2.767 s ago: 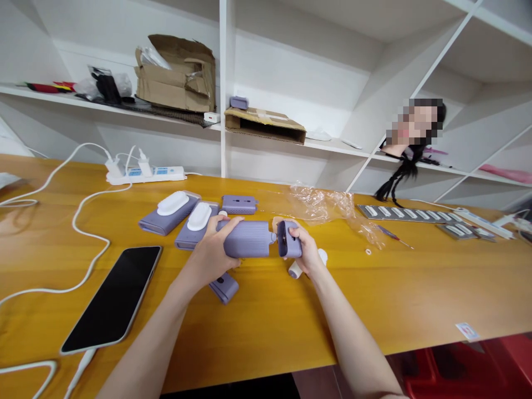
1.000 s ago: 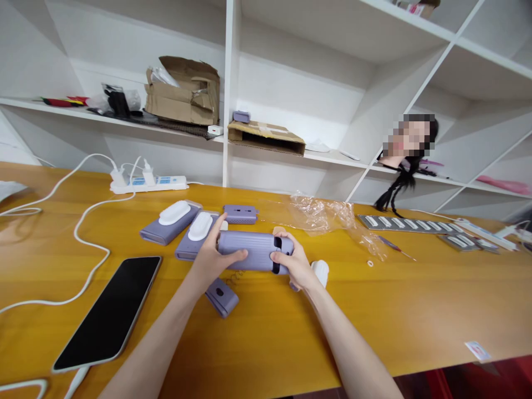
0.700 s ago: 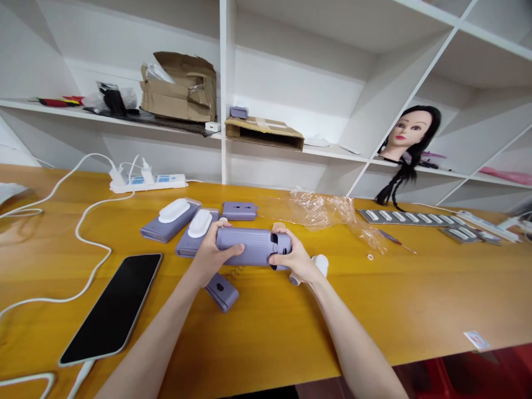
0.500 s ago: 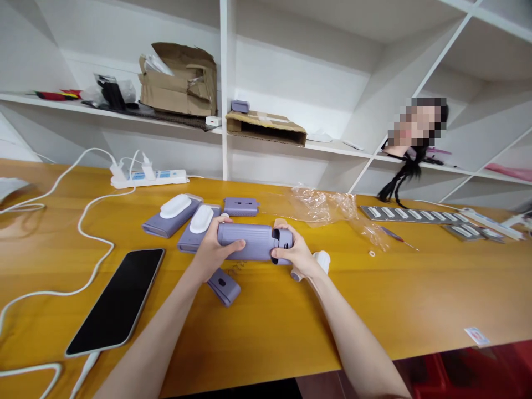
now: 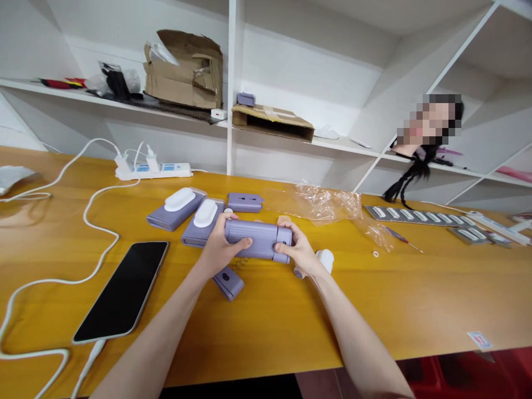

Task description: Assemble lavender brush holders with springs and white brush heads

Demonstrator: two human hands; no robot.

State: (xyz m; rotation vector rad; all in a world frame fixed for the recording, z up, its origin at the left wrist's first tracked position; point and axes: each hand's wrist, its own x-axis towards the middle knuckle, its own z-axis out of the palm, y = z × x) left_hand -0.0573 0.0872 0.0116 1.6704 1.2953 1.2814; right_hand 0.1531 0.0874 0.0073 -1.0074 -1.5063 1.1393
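Note:
Between both hands, above the table, is a ribbed purple casing (image 5: pixel 260 241) held lengthwise. My left hand (image 5: pixel 222 244) is closed round its left end, the thumb lying along the front. On its right end sits a short purple end cap (image 5: pixel 283 244), which my right hand (image 5: pixel 300 249) grips between thumb and fingers. The cap is flush against the casing. Below lie a small purple part (image 5: pixel 229 282) and a coiled spring (image 5: pixel 240 265). A white ribbed part (image 5: pixel 325 260) is partly hidden behind my right wrist.
Purple cases with white ovals (image 5: pixel 179 200) and a slotted purple piece (image 5: pixel 245 202) lie behind. A phone (image 5: pixel 122 291) with a white cable is at left, near a power strip (image 5: pixel 174 170). Clear plastic (image 5: pixel 328 204), a screwdriver (image 5: pixel 397 235) and a metal strip (image 5: pixel 424 216) are at right.
The end cap, tilted with a dark gap beside the casing before, now sits straight against it. Both hands keep their grip. The whole view has shifted slightly.

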